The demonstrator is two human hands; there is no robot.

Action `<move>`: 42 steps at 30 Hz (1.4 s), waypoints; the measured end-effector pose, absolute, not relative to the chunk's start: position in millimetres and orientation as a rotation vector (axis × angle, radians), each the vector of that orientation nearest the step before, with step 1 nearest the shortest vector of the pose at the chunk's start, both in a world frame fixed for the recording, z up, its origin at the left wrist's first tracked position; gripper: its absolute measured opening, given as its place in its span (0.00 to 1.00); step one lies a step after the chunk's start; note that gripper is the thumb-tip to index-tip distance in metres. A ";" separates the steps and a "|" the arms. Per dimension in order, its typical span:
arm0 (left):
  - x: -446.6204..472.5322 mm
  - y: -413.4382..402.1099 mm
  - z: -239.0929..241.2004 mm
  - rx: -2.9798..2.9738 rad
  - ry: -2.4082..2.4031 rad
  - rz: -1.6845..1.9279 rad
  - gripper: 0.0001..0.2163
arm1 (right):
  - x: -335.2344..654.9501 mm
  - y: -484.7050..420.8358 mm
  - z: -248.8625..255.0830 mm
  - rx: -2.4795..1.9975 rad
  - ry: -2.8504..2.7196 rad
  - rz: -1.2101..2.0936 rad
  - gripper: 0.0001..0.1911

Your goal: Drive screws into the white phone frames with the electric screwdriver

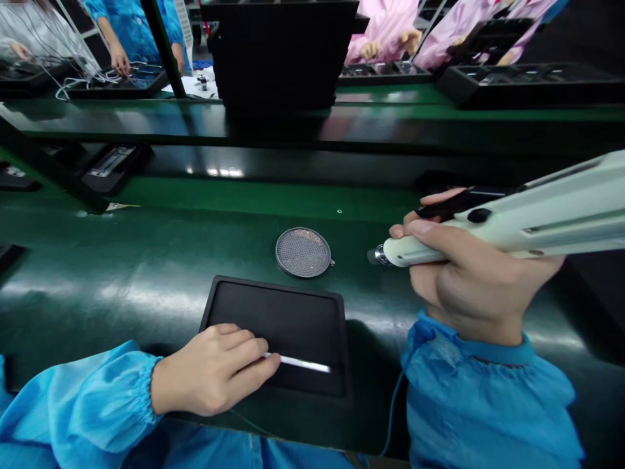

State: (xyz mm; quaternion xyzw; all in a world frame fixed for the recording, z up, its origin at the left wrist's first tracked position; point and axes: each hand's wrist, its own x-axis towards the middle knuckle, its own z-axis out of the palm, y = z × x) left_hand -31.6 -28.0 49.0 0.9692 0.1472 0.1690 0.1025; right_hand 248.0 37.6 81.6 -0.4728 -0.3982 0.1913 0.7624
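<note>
My right hand (469,280) is wrapped round a pale green electric screwdriver (527,215), whose dark tip points left above the bench. Over a black rectangular tray (273,312), my left hand (219,368) pinches one end of a thin, shiny, silvery-white strip (305,365). The strip's other end reaches right across the tray; its exact kind I cannot make out. Beyond the tray sits a round grey dish (303,253) with a grid of small holes and tiny bright pieces on it, probably screws. The screwdriver tip is to the right of this dish, apart from it.
The green bench (122,260) carries a small white ring (340,211) behind the dish. Black trays holding devices (112,163) stand at the back left. A raised shelf (390,114) crosses behind, with a large black box (280,55). Co-workers' hands (120,62) show beyond.
</note>
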 end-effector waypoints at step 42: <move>-44.6 -8.9 27.4 2.891 0.089 0.693 0.12 | 188.0 -87.3 18.4 -1.022 -2.141 0.277 0.15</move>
